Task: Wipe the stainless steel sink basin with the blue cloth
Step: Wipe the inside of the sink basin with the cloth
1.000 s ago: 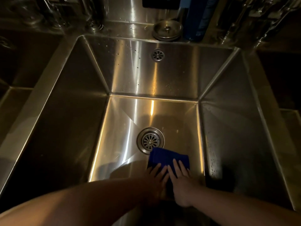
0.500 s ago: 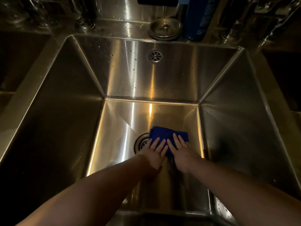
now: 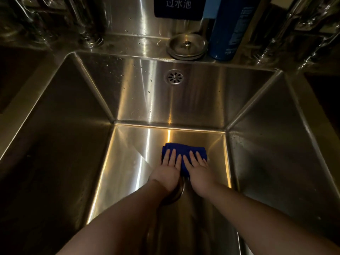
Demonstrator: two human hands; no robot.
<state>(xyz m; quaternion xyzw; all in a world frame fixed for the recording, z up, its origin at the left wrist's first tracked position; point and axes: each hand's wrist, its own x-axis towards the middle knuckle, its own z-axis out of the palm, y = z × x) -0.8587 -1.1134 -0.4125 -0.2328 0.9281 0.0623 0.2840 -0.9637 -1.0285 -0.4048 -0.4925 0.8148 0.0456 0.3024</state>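
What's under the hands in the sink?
The blue cloth, pressed by the left hand and right hand. Only the drain rim shows between the wrists; its grate is covered.

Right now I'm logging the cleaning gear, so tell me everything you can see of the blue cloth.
The blue cloth is a deep blue, soft-looking fabric folded into a thick, roughly rectangular pad. It lies flat on the floor of the sink basin, toward the back wall, just beyond the drain. The left hand and right hand press on it side by side with straight fingers. Its far edge shows past the fingertips.
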